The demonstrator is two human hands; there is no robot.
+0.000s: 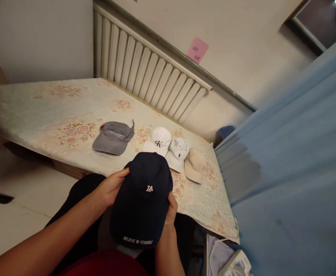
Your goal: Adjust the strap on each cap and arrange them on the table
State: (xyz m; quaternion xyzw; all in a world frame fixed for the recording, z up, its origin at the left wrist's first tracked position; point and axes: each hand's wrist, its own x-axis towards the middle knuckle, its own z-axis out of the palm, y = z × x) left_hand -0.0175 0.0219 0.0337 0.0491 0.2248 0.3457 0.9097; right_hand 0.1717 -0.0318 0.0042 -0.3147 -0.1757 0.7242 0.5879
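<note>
A navy baseball cap [145, 207] is held up over my lap, its brim toward me. A small white LA mark sits on its front, and the brim reads "BELIEVE IN YOURSELF". My left hand [113, 188] grips the cap's left side, fingers hidden behind it. On the opposite side my right hand [170, 211] grips the edge with the thumb showing. Beyond it on the bed lie a white cap with CK letters [158, 141], a white cap with a small dark logo [178, 153] and a beige cap [195, 165]. Farther left rests a grey cap [113, 137].
The caps lie on a flower-patterned bedspread [93, 99]. A white radiator [147, 63] runs along the wall behind, near a pink note [197, 50]. Blue curtains [285, 153] hang at the right. A white plastic object [237, 264] stands at lower right.
</note>
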